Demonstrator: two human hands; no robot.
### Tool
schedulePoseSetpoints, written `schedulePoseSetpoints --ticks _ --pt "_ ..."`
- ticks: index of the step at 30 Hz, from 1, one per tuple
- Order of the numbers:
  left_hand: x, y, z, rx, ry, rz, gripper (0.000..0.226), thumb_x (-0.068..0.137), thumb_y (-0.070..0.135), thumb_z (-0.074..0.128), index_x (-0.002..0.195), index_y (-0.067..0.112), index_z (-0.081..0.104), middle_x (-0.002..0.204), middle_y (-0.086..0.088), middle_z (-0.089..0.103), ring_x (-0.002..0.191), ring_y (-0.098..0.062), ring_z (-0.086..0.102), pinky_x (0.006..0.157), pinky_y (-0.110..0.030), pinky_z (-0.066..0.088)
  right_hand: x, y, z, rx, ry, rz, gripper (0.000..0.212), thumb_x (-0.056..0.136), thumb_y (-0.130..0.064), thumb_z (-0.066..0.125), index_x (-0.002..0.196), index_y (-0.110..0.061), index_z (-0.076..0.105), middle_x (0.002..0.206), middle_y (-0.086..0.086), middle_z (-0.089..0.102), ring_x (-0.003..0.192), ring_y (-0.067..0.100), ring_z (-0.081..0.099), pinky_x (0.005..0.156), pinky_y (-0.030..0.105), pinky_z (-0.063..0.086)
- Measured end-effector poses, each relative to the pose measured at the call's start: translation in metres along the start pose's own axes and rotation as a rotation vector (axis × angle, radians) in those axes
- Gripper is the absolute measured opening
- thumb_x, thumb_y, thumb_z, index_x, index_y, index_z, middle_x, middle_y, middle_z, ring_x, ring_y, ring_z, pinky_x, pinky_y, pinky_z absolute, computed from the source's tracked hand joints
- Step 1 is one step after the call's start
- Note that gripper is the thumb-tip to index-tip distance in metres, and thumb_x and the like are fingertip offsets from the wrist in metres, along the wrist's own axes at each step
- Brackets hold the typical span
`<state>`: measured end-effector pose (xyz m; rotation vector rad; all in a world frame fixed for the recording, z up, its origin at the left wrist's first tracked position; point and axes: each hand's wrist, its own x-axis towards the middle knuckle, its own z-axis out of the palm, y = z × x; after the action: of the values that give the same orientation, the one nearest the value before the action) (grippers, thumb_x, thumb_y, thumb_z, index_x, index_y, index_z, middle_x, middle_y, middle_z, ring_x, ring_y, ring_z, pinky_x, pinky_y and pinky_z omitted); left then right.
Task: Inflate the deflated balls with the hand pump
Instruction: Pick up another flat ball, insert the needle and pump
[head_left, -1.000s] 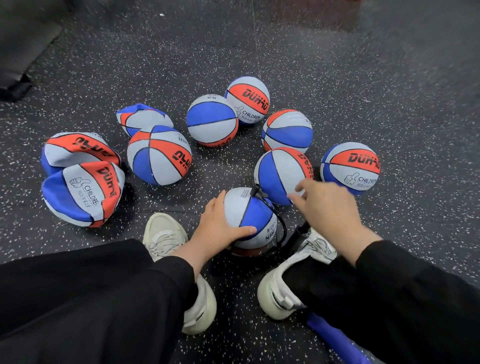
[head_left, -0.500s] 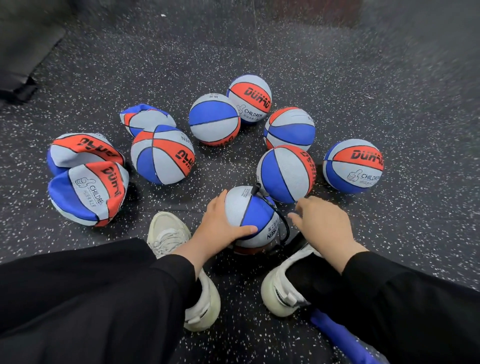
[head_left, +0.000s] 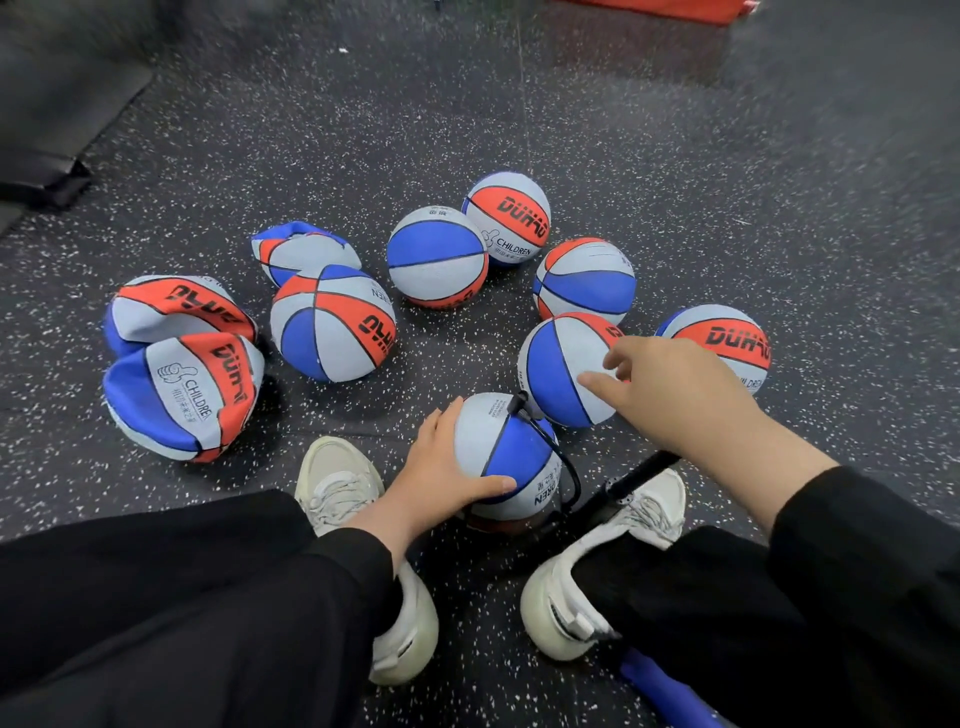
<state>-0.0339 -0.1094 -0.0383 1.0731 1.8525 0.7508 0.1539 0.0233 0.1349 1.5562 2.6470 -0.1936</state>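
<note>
Ball on the pump: a grey, blue and red ball (head_left: 506, 457) sits on the floor (head_left: 675, 208) between the person's two pale shoes, near the bottom middle of the view.
Left hand: the left hand (head_left: 441, 467) rests on that ball's left side, fingers spread over the curve and thumb laid across the blue panel, steadying it.
Right hand: the right hand (head_left: 670, 395) hangs above the floor with loosely straightened fingers, gripping nothing; its fingertips lie over the blue and grey ball (head_left: 561, 371) just behind the pumped one, though contact cannot be told.
Hose: a thin black hose (head_left: 563, 467) runs from a fitting at the top of the held ball, down its right side, to the pump.
Hand pump: the black barrel (head_left: 623, 488) lies slanted beside the right shoe (head_left: 608, 561), with a blue part (head_left: 670, 696) at the lower edge of the frame.
Round balls: five more stand in an arc behind the hands, some touching.
Flat balls: three crumpled ones lie at the left, two (head_left: 182, 358) stacked against each other, one (head_left: 304, 252) farther back.
Open room: speckled dark floor is bare to the right of the arc and beyond it.
Edges: a black mat (head_left: 52, 130) borders the upper left; a red strip (head_left: 649, 8) lies at the top edge.
</note>
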Motion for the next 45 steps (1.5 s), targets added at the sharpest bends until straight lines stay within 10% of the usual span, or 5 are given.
schedulePoseSetpoints --ticks 3,8,30,39,45 --pt "0.0 -0.001 -0.001 -0.019 0.0 0.037 0.122 0.063 0.062 0.086 0.16 0.034 0.018 0.169 0.004 0.008 0.155 -0.007 0.002 0.126 -0.036 0.011 0.007 -0.025 -0.008 0.102 0.062 -0.096 0.038 0.095 -0.053 0.057 0.116 -0.023 0.064 0.11 -0.001 0.071 0.102 0.025 0.064 0.086 0.04 0.052" --pt "0.005 0.01 -0.005 -0.031 0.103 0.069 0.079 0.073 0.048 0.087 0.138 0.027 0.047 0.155 0.012 0.028 0.146 -0.004 0.023 0.113 -0.027 0.024 0.026 -0.058 0.043 0.08 -0.298 -0.05 0.044 0.096 -0.054 0.055 0.11 -0.013 0.052 0.11 0.009 0.065 0.104 0.032 0.059 0.076 0.036 0.044" --pt "0.019 0.013 0.003 0.36 -0.002 0.156 0.118 0.062 0.073 0.081 0.158 0.037 0.022 0.168 0.014 0.015 0.155 -0.012 0.009 0.122 -0.054 0.025 0.026 -0.069 0.089 0.063 -0.26 -0.018 0.041 0.096 -0.036 0.053 0.067 -0.015 0.034 0.067 0.002 0.042 0.068 0.024 0.045 0.048 0.029 0.022" --pt "0.023 -0.002 -0.017 0.155 -0.038 0.054 0.12 0.063 0.064 0.086 0.159 0.035 0.02 0.166 0.009 0.015 0.154 -0.018 0.016 0.125 -0.04 0.019 0.018 -0.053 0.065 0.335 -0.048 0.067 0.046 0.101 -0.035 0.052 0.064 -0.01 0.042 0.062 0.01 0.052 0.072 0.036 0.053 0.062 0.039 0.038" --pt "0.017 -0.007 -0.022 -0.416 0.263 -0.316 0.1 0.085 0.059 0.072 0.161 0.021 0.019 0.161 -0.005 0.034 0.144 -0.025 0.038 0.118 -0.036 0.03 0.007 -0.056 0.076 0.483 -0.12 0.1 0.04 0.101 -0.044 0.05 0.073 -0.015 0.05 0.069 0.001 0.057 0.076 0.028 0.055 0.067 0.036 0.041"
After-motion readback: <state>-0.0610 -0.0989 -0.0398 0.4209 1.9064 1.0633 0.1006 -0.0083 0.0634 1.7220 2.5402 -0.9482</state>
